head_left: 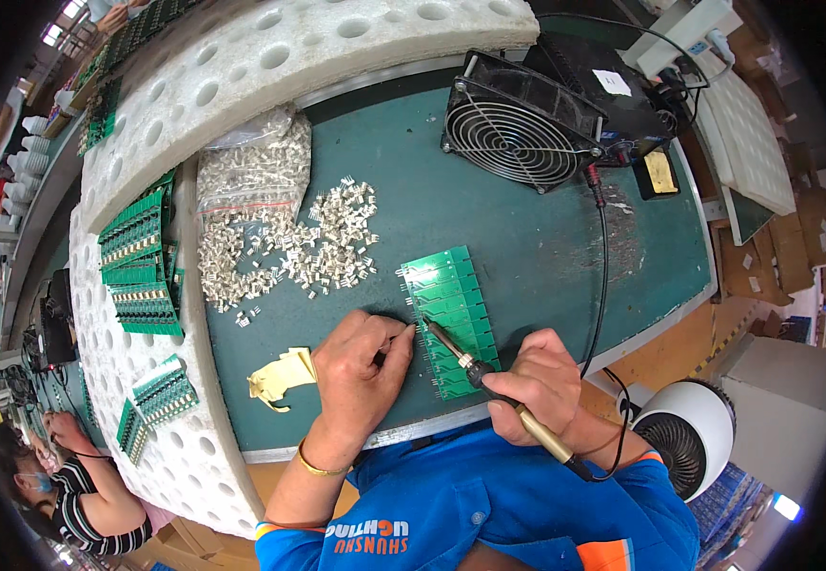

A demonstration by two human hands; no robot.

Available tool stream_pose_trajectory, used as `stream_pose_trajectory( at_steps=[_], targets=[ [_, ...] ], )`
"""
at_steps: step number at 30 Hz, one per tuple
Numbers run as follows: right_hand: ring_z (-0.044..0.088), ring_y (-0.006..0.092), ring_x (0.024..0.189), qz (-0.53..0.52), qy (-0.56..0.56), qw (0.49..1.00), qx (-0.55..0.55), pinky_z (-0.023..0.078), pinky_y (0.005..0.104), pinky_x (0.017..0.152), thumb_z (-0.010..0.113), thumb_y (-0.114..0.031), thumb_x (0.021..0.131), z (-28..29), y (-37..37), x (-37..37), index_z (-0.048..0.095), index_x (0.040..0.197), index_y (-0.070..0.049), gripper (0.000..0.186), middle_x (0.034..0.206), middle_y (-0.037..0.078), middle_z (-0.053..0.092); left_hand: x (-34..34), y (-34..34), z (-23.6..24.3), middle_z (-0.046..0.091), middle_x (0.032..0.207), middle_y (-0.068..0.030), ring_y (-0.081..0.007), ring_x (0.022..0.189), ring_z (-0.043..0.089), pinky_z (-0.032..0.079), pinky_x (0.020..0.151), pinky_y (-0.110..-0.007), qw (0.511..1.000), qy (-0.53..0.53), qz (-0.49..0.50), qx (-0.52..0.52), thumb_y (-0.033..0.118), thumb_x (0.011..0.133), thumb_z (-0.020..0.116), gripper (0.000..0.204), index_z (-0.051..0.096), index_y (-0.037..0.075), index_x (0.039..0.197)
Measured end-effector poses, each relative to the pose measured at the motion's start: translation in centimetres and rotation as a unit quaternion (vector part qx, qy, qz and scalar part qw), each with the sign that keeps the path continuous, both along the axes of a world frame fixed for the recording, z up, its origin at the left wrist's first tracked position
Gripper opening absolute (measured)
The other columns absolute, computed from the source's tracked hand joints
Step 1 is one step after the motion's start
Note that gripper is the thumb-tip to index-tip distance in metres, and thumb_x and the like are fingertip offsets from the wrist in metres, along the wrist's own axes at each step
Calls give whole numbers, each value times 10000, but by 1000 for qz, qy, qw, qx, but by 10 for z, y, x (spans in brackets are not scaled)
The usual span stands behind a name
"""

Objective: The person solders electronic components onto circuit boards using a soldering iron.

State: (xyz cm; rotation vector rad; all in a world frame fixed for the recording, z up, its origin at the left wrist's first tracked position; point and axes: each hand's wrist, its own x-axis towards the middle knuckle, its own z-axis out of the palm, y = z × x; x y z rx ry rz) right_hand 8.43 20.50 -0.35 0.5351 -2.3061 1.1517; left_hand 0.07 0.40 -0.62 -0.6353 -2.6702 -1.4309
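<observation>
A green circuit board panel (453, 290) lies on the bench mat in front of me, with small white connector ends showing along its left edge. My right hand (539, 383) is closed around a soldering iron (548, 438); the iron's tip meets the board near its left edge. Beside that edge rests my left hand (361, 371), its thumb and forefinger pinched close to the tip. What the pinch holds, if anything, is hidden. To the left of this hand is a crumpled yellow piece (285, 377), perhaps paper or cloth.
Loose white connectors (342, 228) are heaped at the left below a clear bag (256, 167) of more. White foam (213, 381) borders the bench, carrying stacked boards (142, 257). A black fan (518, 133) stands at the back, near a sponge (660, 173). The iron's cable (605, 276) hangs right.
</observation>
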Motion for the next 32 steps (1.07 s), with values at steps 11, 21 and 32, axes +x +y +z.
stream_pose_trajectory(
  at_steps=[11, 21, 32],
  targets=[
    [512, 181, 472, -3, -1, 1000, 10, 422, 341, 605, 724, -150, 794, 0, 2, 3, 665, 941, -33, 197, 561, 16, 545, 0, 2, 1, 535, 620, -43, -128, 532, 491, 368, 478, -271, 1000, -9, 10, 21, -19, 764, 770, 103, 675, 19, 751],
    [497, 188, 478, -14, 6, 1000, -15, 410, 344, 592, 705, -139, 812, 1, 4, 2, 663, 937, -26, 173, 574, 26, 550, 3, -4, 2, 522, 696, -8, -48, 550, 421, 318, 473, -217, 997, -51, 36, 45, -24, 817, 728, 118, 621, 6, 777],
    [542, 214, 539, -1, -10, 998, -60, 465, 385, 651, 711, -231, 874, -1, 7, 0, 646, 1004, -5, 268, 692, 70, 632, 4, -4, 4, 508, 697, -2, -49, 556, 403, 317, 482, -215, 996, -63, 51, 49, -13, 826, 730, 141, 598, 10, 781]
  ],
)
